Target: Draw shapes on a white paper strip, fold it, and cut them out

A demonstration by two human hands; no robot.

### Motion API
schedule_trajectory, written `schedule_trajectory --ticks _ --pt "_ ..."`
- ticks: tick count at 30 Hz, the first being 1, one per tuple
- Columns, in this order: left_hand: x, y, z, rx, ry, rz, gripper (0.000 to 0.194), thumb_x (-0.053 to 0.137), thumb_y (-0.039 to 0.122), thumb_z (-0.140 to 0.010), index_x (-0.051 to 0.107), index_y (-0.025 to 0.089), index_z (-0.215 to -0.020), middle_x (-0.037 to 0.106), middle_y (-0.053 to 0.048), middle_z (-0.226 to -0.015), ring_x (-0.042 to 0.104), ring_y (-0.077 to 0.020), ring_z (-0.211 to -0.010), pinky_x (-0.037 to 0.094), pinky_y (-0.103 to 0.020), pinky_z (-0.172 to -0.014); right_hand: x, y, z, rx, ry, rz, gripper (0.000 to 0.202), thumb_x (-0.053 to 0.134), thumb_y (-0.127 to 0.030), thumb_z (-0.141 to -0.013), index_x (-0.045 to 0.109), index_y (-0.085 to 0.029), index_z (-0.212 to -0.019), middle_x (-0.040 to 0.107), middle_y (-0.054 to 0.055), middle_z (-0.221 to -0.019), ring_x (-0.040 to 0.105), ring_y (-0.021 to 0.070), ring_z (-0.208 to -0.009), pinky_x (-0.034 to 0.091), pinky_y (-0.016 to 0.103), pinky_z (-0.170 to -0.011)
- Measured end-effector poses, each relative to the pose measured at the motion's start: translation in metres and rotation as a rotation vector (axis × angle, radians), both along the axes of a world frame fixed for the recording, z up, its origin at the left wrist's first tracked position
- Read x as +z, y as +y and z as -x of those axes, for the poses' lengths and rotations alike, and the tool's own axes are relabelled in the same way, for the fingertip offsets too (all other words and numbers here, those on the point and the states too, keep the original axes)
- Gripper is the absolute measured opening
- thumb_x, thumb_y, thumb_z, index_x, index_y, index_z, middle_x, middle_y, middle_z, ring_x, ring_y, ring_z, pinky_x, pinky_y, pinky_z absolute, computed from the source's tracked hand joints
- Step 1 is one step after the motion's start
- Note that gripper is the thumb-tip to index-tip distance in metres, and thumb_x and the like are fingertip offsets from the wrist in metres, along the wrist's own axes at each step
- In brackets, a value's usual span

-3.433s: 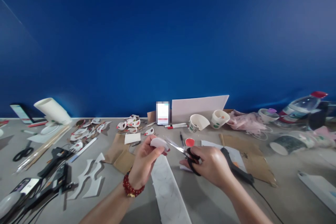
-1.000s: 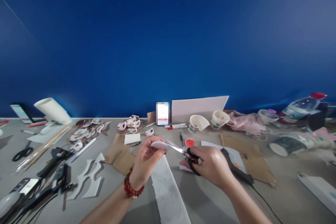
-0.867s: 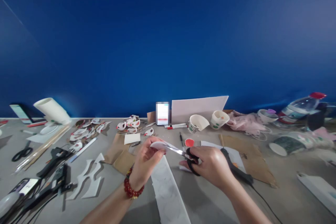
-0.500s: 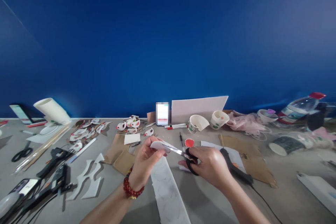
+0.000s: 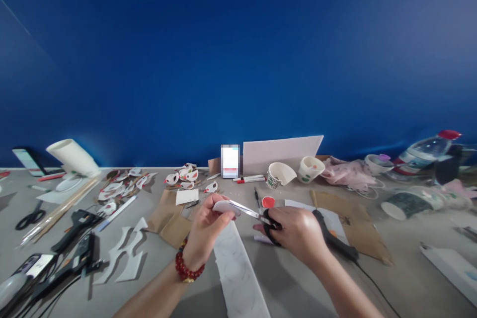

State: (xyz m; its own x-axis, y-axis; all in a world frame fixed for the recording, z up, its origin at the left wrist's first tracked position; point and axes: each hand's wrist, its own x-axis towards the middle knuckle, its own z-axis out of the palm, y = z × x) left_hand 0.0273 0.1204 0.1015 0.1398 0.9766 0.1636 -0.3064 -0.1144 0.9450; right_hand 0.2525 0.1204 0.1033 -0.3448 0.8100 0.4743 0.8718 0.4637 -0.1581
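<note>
Near the middle, my left hand (image 5: 209, 223) pinches a small white paper piece (image 5: 225, 207) between thumb and fingers. Black-handled scissors (image 5: 272, 226) are in my right hand (image 5: 298, 232), their blades pointing left and meeting the edge of that piece. Below the hands lies a long white marbled strip (image 5: 238, 273). Several white bird-shaped cutouts (image 5: 188, 175) with red marks lie beyond my left hand. A red round piece (image 5: 268, 202) and a black pen are just beyond the scissors.
Glue guns (image 5: 80, 258), white cutouts (image 5: 126, 253) and a second pair of scissors lie left. Paper cups (image 5: 281, 175), a white board (image 5: 283, 153) and a lit screen stand at the back. To the right are a glue gun (image 5: 335, 241), cardboard and a bottle (image 5: 425, 154).
The scissor blades have closed together somewhat at the white piece, and the handles have drawn nearer each other in my right hand. My left hand has hardly moved.
</note>
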Motion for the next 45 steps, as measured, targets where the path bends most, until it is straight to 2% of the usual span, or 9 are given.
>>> schedule_trajectory --ticks 5,12,16,22,34,39,45 --pt "0.003 0.0 -0.001 -0.011 -0.039 0.007 0.014 0.071 0.023 -0.081 0.059 0.017 -0.084 0.062 -0.003 -0.089 0.059 -0.0151 -0.078 0.047 -0.027 -0.074 0.001 0.003 -0.004 -0.046 0.063 -0.031 0.055 0.051 -0.061 -0.089 0.053 -0.018 -0.055 0.055 -0.001 -0.05 0.046 0.0101 -0.045 0.023 0.024 -0.05" --pt "0.0 0.004 -0.002 -0.049 -0.127 0.049 0.016 0.069 0.021 -0.084 0.059 0.019 -0.096 0.065 -0.003 -0.088 0.062 -0.0161 -0.082 0.048 -0.028 -0.077 0.005 0.003 -0.002 -0.093 0.1 0.189 0.05 0.06 -0.062 -0.08 0.048 -0.02 -0.057 0.053 -0.003 -0.05 0.042 0.0099 -0.043 0.021 0.022 -0.046" --pt "0.001 0.004 -0.003 -0.056 -0.173 0.081 0.021 0.071 0.019 -0.082 0.058 0.02 -0.099 0.064 -0.002 -0.088 0.064 -0.0159 -0.081 0.048 -0.027 -0.075 0.006 -0.001 0.002 -0.068 0.087 0.229 0.049 0.063 -0.059 -0.079 0.046 -0.02 -0.055 0.053 -0.003 -0.05 0.043 0.0104 -0.045 0.022 0.022 -0.048" --pt "0.001 0.002 -0.003 -0.014 -0.185 0.099 0.02 0.073 0.018 -0.08 0.059 0.019 -0.094 0.063 0.0 -0.087 0.061 -0.0131 -0.078 0.049 -0.025 -0.075 0.01 -0.005 0.003 -0.038 0.031 0.199 0.042 0.065 -0.05 -0.08 0.049 -0.02 -0.055 0.055 -0.003 -0.052 0.048 0.0112 -0.047 0.024 0.024 -0.049" --pt "-0.002 0.001 -0.004 0.019 -0.142 0.065 0.018 0.073 0.019 -0.08 0.059 0.019 -0.091 0.06 0.0 -0.09 0.061 -0.0139 -0.08 0.048 -0.026 -0.076 0.004 -0.004 0.002 -0.031 -0.014 0.105 0.043 0.064 -0.052 -0.082 0.054 -0.019 -0.056 0.057 -0.002 -0.052 0.049 0.0107 -0.047 0.022 0.024 -0.05" --pt "-0.003 0.0 -0.003 0.011 -0.137 0.036 0.016 0.071 0.019 -0.081 0.059 0.02 -0.091 0.06 -0.001 -0.093 0.062 -0.0154 -0.083 0.047 -0.027 -0.077 -0.002 -0.002 0.002 -0.037 0.031 0.036 0.05 0.055 -0.058 -0.087 0.055 -0.019 -0.056 0.057 -0.001 -0.052 0.048 0.0107 -0.047 0.023 0.025 -0.05" --pt "0.003 0.002 -0.003 0.018 -0.108 0.02 0.016 0.072 0.023 -0.081 0.058 0.019 -0.089 0.061 -0.003 -0.091 0.062 -0.0176 -0.084 0.048 -0.029 -0.077 0.005 -0.003 0.002 -0.035 0.074 0.089 0.051 0.058 -0.06 -0.084 0.052 -0.019 -0.054 0.054 -0.002 -0.05 0.044 0.0101 -0.044 0.021 0.024 -0.048"
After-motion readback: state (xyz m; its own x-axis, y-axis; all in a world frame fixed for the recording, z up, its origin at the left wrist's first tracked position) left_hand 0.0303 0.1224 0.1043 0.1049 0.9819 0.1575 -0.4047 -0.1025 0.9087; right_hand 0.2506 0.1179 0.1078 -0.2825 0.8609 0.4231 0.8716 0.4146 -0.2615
